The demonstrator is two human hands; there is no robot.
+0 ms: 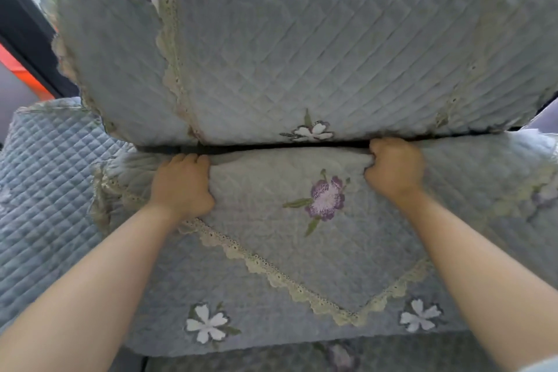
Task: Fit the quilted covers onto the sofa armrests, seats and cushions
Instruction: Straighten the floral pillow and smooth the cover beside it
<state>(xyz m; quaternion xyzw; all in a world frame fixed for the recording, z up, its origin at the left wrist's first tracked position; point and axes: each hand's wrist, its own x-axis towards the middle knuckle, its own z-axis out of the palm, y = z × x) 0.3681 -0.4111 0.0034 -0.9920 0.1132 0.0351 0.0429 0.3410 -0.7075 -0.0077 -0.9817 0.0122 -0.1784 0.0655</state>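
Observation:
A pale blue quilted seat cover (271, 266) with lace trim and purple and white embroidered flowers lies over the sofa seat. Behind it stands the back cushion (287, 48) in a matching quilted cover. A dark gap (287, 146) runs between seat and back. My left hand (181, 187) grips the rear edge of the seat cover at that gap, fingers curled over the fold. My right hand (395, 166) is clenched on the same edge further right, bunching the fabric against the gap.
The covered armrest (39, 190) sits at the left. A dark window frame (24, 24) and an orange strip (21, 69) show at the upper left. Another quilted piece (341, 356) hangs over the seat's front below.

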